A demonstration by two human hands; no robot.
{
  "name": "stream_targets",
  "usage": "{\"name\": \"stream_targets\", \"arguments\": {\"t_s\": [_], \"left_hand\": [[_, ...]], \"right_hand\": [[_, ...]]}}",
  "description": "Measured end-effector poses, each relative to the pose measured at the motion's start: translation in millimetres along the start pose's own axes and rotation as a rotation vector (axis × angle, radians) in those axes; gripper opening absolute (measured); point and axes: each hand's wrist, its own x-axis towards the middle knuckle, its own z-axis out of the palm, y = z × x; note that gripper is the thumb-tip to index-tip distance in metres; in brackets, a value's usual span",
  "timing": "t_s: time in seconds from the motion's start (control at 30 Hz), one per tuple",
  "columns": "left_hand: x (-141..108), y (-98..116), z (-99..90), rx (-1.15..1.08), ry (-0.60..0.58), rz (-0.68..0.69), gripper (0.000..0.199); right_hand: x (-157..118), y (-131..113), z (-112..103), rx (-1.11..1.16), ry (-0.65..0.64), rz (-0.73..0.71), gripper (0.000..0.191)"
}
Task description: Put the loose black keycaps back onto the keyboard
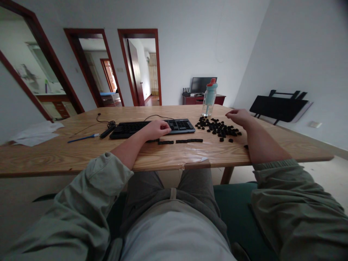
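The keyboard lies toward the middle of the table, set back from the near edge. The work looks part-way along: short rows of keys stand in line between the keyboard and the near edge, while a large scatter of loose keys lies unsorted toward the table's right end, in front of the bottle. By that count, much seems left to do.

The left hand is over the keyboard's front side, fingers curled narrow; whether it grips anything cannot be told. The right hand is by the far right side of the scatter, fingertips drawn close together, and any key between them is too small to see.

The left hand covers part of the keyboard, and its wrist hides where the rows begin. Which keys are seated is too dark to make out. A dark bit beside the right forearm is partly hidden.
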Motion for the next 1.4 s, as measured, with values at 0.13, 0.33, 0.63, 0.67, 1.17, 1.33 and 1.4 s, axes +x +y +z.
{"name": "stream_targets", "arguments": {"t_s": [0.13,0.33,0.63,0.67,1.17,1.33,1.4], "left_hand": [[0.7,-0.8,0.0,0.001,0.006,0.002,0.033],[0.9,-1.5,0.6,0.002,0.012,-0.002,0.034],[0.4,-0.3,0.1,-0.007,0.003,-0.012,0.033],[0.3,-0.3,0.0,-0.007,0.003,-0.011,0.034],[0.6,-2.7,0.3,0.005,0.016,0.008,0.034],[0.3,-2.3,0.6,0.01,0.016,0.009,0.034],[0.3,-1.8,0.5,0.011,0.014,0.005,0.034]], "right_hand": [[-0.4,-2.0,8.3,-0.065,-0.137,-0.014,0.025],[2.8,-0.7,18.7,-0.116,-0.243,-0.065,0.02],[0.5,-5.8,17.7,-0.141,-0.361,-0.118,0.015],[0.1,-7.1,18.8,-0.144,-0.356,-0.112,0.014],[-22.3,-35.2,12.3,0.56,-0.484,-0.107,0.017],[-24.2,-40.8,12.2,0.69,-0.599,-0.091,0.015],[-22.8,-39.7,14.0,0.723,-0.618,-0.106,0.015]]}}
